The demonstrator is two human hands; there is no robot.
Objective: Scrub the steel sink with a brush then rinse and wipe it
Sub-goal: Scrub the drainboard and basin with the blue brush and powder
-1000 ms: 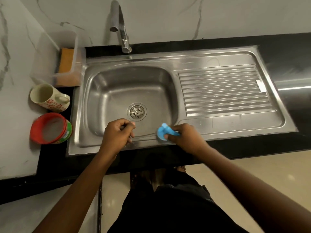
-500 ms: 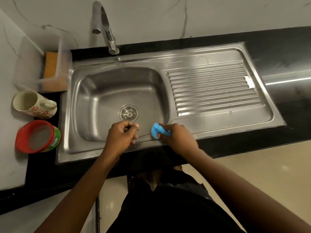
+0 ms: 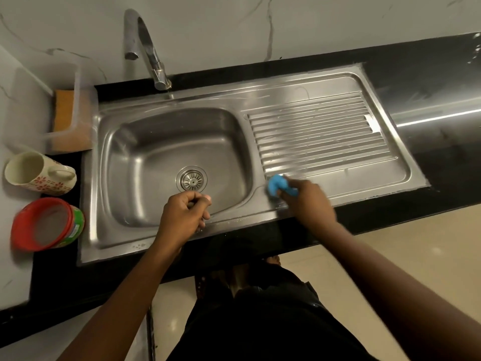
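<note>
so my right hand (image 3: 309, 201) is closed round the blue brush (image 3: 276, 185) at centre-right, pressed on the sink (image 3: 364, 183) by the near end of the drainboard ribs, which run off right, while my left hand (image 3: 183, 217), curled in a loose fist holding nothing I can see, hangs over the front rim.

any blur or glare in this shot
Head view: the right hand and its blue brush are motion-smeared; the left hand is sharper. A bright glare streak crosses the black counter at right, the steel sink shows soft reflections, and wide-angle distortion bends its edges.
</note>
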